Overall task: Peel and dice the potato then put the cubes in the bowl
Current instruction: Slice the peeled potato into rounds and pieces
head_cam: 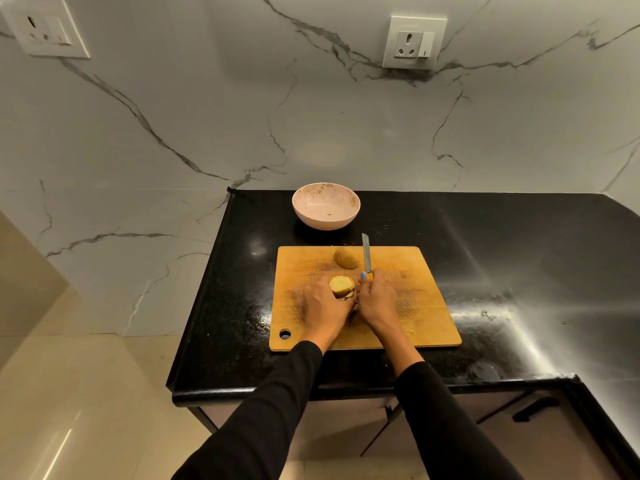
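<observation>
Both my hands meet on the cutting board (426, 327). My left hand (320, 303) holds the sliced potato stack (341, 287); my right hand (375, 297) grips the knife (366, 252), pointing to twelve o'clock (toward the bowl (325, 206)). Another potato half (345, 257) waits at twelve o'clock.

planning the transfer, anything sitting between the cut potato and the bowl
Only partly: the other potato piece and the knife blade lie on the board between the cut potato and the bowl. The counter by the bowl looks bare.
</observation>
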